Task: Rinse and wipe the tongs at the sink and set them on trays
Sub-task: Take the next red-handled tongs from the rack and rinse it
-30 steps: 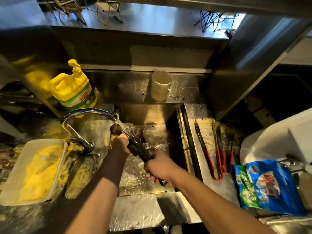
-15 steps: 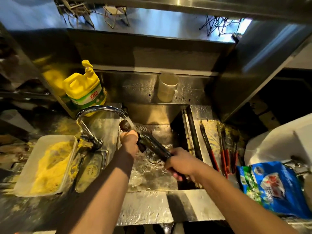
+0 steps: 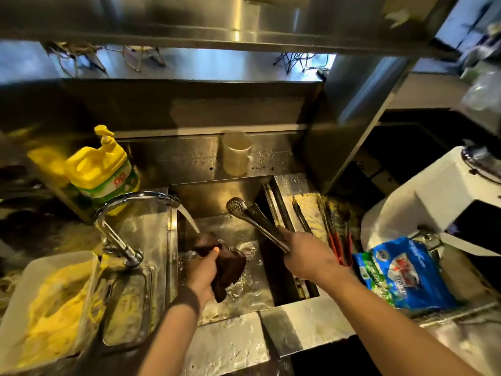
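Two hands are seen over a steel sink (image 3: 287, 324). A dark wet cloth (image 3: 226, 263) is gripped by the left hand (image 3: 202, 275), fingers curled round it, and is held low in the basin under the stream of water (image 3: 189, 218) that falls from the curved tap (image 3: 130, 204). Water is splashed round the cloth on the sink floor. A pair of metal tongs (image 3: 254, 223) is gripped at the handle end by the right hand (image 3: 306, 256), fingers wrapped round both arms so that they are pressed together. The tongs are held above the right part of the basin, slanted up and away from the hand, with the perforated spoon-shaped tip pointing toward the back wall, apart from the water stream and from the cloth.

Several more tongs with red handles (image 3: 336, 234) are laid side by side on the wet steel ledge (image 3: 301, 185) just right of the sink. A blue bag (image 3: 404, 275) is seen near them, further right. A yellow bottle with a pump (image 3: 100, 169) is placed behind the tap, and a pale cup (image 3: 235, 153) is set against the back wall. A white tray with yellow stuff (image 3: 51, 302) is seen at the left, beside a small steel tray (image 3: 127, 305).
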Available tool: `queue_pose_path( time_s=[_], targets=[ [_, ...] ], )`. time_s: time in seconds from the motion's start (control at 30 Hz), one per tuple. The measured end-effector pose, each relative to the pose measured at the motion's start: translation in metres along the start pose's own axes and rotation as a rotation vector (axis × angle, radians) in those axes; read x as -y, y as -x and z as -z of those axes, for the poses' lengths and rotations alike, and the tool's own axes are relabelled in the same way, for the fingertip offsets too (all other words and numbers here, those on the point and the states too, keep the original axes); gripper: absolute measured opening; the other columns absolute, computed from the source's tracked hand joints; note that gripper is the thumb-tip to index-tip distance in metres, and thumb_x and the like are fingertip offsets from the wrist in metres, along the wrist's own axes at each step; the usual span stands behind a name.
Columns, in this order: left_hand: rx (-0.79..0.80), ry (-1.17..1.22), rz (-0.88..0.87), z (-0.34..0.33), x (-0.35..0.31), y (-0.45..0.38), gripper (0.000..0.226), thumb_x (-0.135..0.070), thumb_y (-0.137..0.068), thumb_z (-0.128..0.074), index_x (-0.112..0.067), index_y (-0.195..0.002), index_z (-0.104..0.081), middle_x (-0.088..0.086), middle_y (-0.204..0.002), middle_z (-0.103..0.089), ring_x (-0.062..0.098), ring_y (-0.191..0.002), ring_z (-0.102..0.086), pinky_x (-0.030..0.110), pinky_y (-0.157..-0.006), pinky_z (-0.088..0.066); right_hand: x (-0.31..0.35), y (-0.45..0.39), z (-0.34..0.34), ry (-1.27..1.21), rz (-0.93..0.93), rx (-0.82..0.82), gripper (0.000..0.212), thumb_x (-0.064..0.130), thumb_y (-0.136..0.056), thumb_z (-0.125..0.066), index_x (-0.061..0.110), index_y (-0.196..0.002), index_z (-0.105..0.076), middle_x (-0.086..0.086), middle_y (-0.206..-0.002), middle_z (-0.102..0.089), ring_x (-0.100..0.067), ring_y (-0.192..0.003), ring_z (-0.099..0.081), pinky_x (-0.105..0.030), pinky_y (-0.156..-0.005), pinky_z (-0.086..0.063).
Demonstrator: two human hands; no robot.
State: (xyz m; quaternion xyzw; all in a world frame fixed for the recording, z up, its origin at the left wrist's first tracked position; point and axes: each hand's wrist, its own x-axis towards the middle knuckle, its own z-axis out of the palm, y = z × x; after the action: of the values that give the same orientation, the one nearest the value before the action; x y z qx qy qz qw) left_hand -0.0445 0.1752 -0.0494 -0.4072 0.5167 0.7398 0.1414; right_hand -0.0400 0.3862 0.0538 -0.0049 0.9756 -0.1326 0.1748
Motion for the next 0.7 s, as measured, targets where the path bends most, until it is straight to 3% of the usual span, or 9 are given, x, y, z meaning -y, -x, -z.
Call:
queue_pose_path(
  time_s=[0.07,0.17,0.27,0.3,0.4,0.5,0.6,0.7],
  targets=[
    [0.036,-0.044,-0.031,-0.013,0.001,0.012,0.005,-0.020,-0.096,-0.064,-0.015,-0.095,-0.064,0.009,-0.091,-0.071,0.025,-0.083,-0.069,0.032,-0.068,-0.055,-0.011,0.006,0.008,-0.129,-0.016,0.009,0.075,0.014,-0.082,-0.055,0.039,-0.150,-0.035,-0.002,-0.109,-0.070,-0.017,-0.084,-0.067,-0.026,-0.065,-0.055],
    [0.108,-0.084,-0.088,-0.040,0.000,0.031,0.004,-0.017,-0.095,-0.066,-0.014,-0.097,-0.064,0.011,-0.091,-0.072,0.026,-0.081,-0.070,0.030,-0.060,-0.057,-0.033,0.020,0.026,-0.513,-0.041,0.058,0.046,0.009,-0.083,-0.055,0.033,-0.122,-0.060,0.004,-0.071,-0.066,-0.007,-0.048,-0.059,-0.020,-0.041,-0.045],
    [0.223,-0.153,-0.143,-0.085,0.006,0.055,0.015,-0.013,-0.093,-0.067,-0.008,-0.108,-0.069,0.016,-0.100,-0.074,0.033,-0.093,-0.072,0.048,-0.084,-0.060,-0.066,0.046,0.044,-0.728,-0.099,0.057,0.028,0.000,-0.081,-0.055,0.025,-0.094,-0.061,0.008,-0.041,-0.052,-0.011,-0.034,-0.048,-0.023,-0.035,-0.040],
    [0.241,-0.175,-0.179,-0.095,0.007,0.062,0.017,-0.012,-0.093,-0.067,-0.008,-0.110,-0.070,0.016,-0.101,-0.074,0.032,-0.093,-0.072,0.049,-0.088,-0.058,-0.073,0.051,0.047,-0.763,-0.105,0.063,0.028,-0.001,-0.081,-0.056,0.024,-0.092,-0.062,0.006,-0.042,-0.051,-0.012,-0.035,-0.046,-0.024,-0.036,-0.040],
    [0.326,-0.228,-0.243,-0.150,0.027,0.092,0.015,-0.010,-0.093,-0.067,-0.011,-0.107,-0.071,0.011,-0.094,-0.075,0.027,-0.084,-0.071,0.045,-0.084,-0.058,-0.120,0.085,0.063,-0.832,-0.122,0.012,0.023,-0.001,-0.081,-0.058,0.017,-0.093,-0.065,-0.003,-0.053,-0.053,-0.013,-0.038,-0.047,-0.024,-0.037,-0.041],
    [0.401,-0.284,-0.247,-0.197,0.051,0.124,0.013,-0.013,-0.090,-0.070,-0.009,-0.102,-0.073,0.013,-0.090,-0.076,0.029,-0.083,-0.072,0.049,-0.084,-0.058,-0.162,0.119,0.077,-0.826,-0.098,-0.025,0.015,0.002,-0.080,-0.059,0.016,-0.084,-0.061,0.003,-0.051,-0.054,-0.013,-0.038,-0.048,-0.023,-0.036,-0.041],
    [0.505,-0.351,-0.274,-0.245,0.084,0.165,0.004,-0.013,-0.089,-0.071,-0.012,-0.087,-0.074,0.008,-0.080,-0.078,0.027,-0.081,-0.072,0.050,-0.087,-0.057,-0.213,0.159,0.087,-0.866,-0.116,-0.103,0.022,0.004,-0.080,-0.061,0.026,-0.081,-0.062,0.006,-0.048,-0.055,-0.017,-0.040,-0.050,-0.023,-0.039,-0.040],
    [0.610,-0.405,-0.250,-0.281,0.109,0.207,0.010,-0.014,-0.091,-0.068,-0.009,-0.097,-0.074,0.015,-0.094,-0.079,0.035,-0.092,-0.074,0.058,-0.093,-0.056,-0.254,0.196,0.094,-0.916,-0.115,-0.168,0.028,0.003,-0.082,-0.061,0.030,-0.076,-0.060,0.005,-0.050,-0.056,-0.017,-0.039,-0.050,-0.025,-0.039,-0.042]
  ],
)
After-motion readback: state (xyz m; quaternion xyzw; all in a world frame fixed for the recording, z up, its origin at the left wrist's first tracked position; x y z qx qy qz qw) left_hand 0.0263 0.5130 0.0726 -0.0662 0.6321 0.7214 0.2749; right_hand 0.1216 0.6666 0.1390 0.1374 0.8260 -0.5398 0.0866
